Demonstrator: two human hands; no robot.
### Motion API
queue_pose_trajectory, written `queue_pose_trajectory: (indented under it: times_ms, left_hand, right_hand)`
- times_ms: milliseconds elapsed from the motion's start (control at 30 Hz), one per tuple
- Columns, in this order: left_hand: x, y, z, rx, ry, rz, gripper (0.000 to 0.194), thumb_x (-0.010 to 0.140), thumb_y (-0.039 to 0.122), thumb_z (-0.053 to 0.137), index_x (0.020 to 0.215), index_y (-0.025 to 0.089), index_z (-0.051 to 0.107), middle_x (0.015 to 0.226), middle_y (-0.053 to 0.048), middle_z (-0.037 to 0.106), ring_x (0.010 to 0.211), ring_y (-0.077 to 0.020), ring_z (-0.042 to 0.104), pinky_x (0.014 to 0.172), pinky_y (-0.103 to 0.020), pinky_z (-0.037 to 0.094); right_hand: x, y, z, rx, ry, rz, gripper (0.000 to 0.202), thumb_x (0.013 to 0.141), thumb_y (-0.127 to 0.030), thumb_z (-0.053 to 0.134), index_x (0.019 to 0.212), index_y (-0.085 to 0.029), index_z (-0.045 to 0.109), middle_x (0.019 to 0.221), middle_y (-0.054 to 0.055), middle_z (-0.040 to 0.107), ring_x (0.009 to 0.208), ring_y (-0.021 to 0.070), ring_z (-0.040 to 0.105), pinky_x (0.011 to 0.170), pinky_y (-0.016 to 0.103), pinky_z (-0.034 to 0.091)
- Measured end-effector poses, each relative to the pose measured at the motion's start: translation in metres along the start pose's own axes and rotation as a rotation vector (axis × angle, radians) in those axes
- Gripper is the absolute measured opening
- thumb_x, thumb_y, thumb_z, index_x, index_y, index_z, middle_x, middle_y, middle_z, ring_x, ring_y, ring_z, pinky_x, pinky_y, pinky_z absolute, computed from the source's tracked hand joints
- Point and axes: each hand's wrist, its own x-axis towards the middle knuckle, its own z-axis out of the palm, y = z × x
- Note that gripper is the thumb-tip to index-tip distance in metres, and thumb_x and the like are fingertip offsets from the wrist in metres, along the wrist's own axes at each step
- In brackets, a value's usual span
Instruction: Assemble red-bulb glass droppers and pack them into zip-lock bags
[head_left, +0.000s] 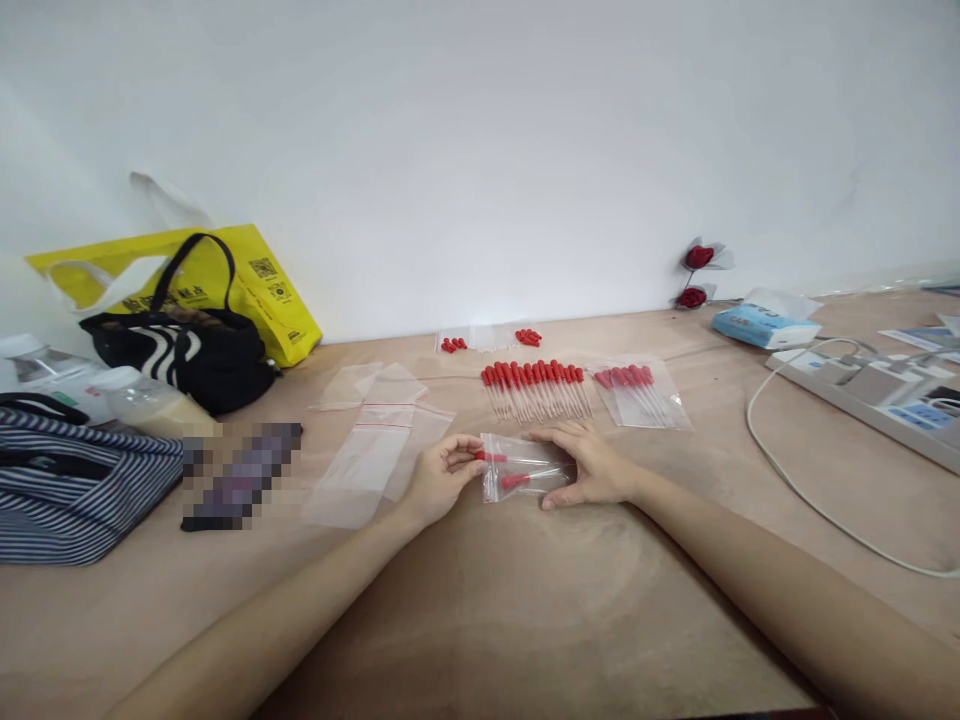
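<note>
A small clear zip bag (534, 482) lies on the table between my hands, with a red-bulbed dropper (516, 481) inside it. My left hand (444, 475) pinches the red bulb of a second dropper (491, 457) at the bag's left end; its clear tube points right, into the bag. Around the right end of the bag curves my right hand (589, 465), thumb on the near edge and fingers on the far edge. Just beyond, a row of droppers (534, 385) lies side by side, red bulbs away from me. More droppers are in a clear bag (664, 400) to the right.
Flat clear zip bags (367, 465) overlap left of my hands. Loose red bulbs (528, 338) lie by the wall. At left are a yellow bag (259, 285), a black bag (217, 370), bottles and a striped pouch (82, 490). A tissue pack (765, 322), power strip (892, 400) and cable sit right.
</note>
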Motion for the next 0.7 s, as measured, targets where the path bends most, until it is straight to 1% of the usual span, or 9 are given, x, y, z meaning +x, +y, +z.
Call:
queue_pose_trajectory:
  times_ms: [133, 233, 300, 400, 467, 567, 633, 700]
  left_hand:
    - [0.006, -0.003, 0.004, 0.071, -0.021, 0.057, 0.022, 0.063, 0.021, 0.062, 0.083, 0.016, 0.058, 0.082, -0.004, 0.064, 0.080, -0.0163, 0.062, 0.080, -0.033, 0.050]
    - [0.006, -0.008, 0.004, 0.110, -0.088, 0.082, 0.026, 0.067, 0.022, 0.060, 0.091, 0.016, 0.054, 0.079, -0.003, 0.064, 0.077, -0.0158, 0.063, 0.077, -0.032, 0.050]
    - [0.005, -0.010, 0.004, 0.128, -0.142, 0.110, 0.029, 0.069, 0.024, 0.060, 0.096, 0.017, 0.052, 0.082, -0.003, 0.064, 0.079, -0.0155, 0.062, 0.078, -0.032, 0.049]
    - [0.004, -0.007, 0.002, 0.193, -0.202, 0.150, 0.036, 0.068, 0.026, 0.062, 0.101, 0.017, 0.051, 0.087, -0.004, 0.064, 0.081, -0.0156, 0.062, 0.079, -0.032, 0.049]
    - [0.002, -0.003, 0.001, 0.263, -0.219, 0.167, 0.042, 0.065, 0.029, 0.066, 0.102, 0.019, 0.051, 0.088, -0.004, 0.064, 0.081, -0.0166, 0.061, 0.078, -0.032, 0.048]
    - [0.001, 0.002, 0.001, 0.354, -0.201, 0.174, 0.049, 0.058, 0.031, 0.072, 0.102, 0.021, 0.053, 0.089, -0.004, 0.065, 0.082, -0.0180, 0.061, 0.077, -0.032, 0.048]
    - [0.001, 0.002, 0.003, 0.383, -0.170, 0.169, 0.047, 0.058, 0.033, 0.071, 0.101, 0.022, 0.054, 0.086, -0.003, 0.065, 0.077, -0.0175, 0.061, 0.074, -0.031, 0.048]
    - [0.002, 0.001, 0.005, 0.390, -0.135, 0.161, 0.042, 0.062, 0.034, 0.067, 0.100, 0.021, 0.055, 0.082, -0.002, 0.066, 0.072, -0.0165, 0.062, 0.070, -0.030, 0.049]
  right_hand:
    - [0.000, 0.000, 0.000, -0.004, 0.005, 0.002, 0.082, 0.055, -0.062, 0.065, 0.123, -0.021, 0.042, 0.117, 0.011, 0.051, 0.107, 0.0277, 0.046, 0.088, 0.044, 0.033]
    - [0.001, -0.001, 0.000, 0.006, 0.005, 0.004, 0.083, 0.055, -0.062, 0.065, 0.123, -0.021, 0.042, 0.117, 0.011, 0.051, 0.106, 0.0271, 0.046, 0.087, 0.042, 0.034]
    - [0.001, -0.001, -0.001, 0.002, 0.007, 0.000, 0.082, 0.055, -0.062, 0.065, 0.123, -0.021, 0.042, 0.116, 0.011, 0.052, 0.106, 0.0268, 0.046, 0.088, 0.042, 0.034]
    - [0.001, -0.002, -0.001, -0.010, 0.012, -0.005, 0.080, 0.057, -0.061, 0.064, 0.122, -0.020, 0.043, 0.116, 0.011, 0.052, 0.106, 0.0268, 0.047, 0.088, 0.043, 0.033]
    - [0.001, -0.002, 0.000, -0.011, 0.019, -0.007, 0.078, 0.058, -0.061, 0.064, 0.122, -0.020, 0.043, 0.116, 0.011, 0.052, 0.105, 0.0269, 0.047, 0.088, 0.043, 0.034]
    - [0.001, -0.001, 0.001, 0.001, 0.037, -0.010, 0.076, 0.060, -0.059, 0.063, 0.122, -0.020, 0.043, 0.117, 0.012, 0.051, 0.106, 0.0267, 0.047, 0.088, 0.043, 0.034]
    - [0.001, -0.001, 0.002, 0.007, 0.047, -0.006, 0.076, 0.060, -0.059, 0.064, 0.121, -0.019, 0.043, 0.117, 0.012, 0.051, 0.106, 0.0265, 0.047, 0.089, 0.043, 0.034]
    - [0.000, 0.000, 0.002, 0.008, 0.054, 0.001, 0.077, 0.059, -0.058, 0.064, 0.121, -0.019, 0.043, 0.116, 0.012, 0.051, 0.106, 0.0267, 0.047, 0.089, 0.043, 0.035]
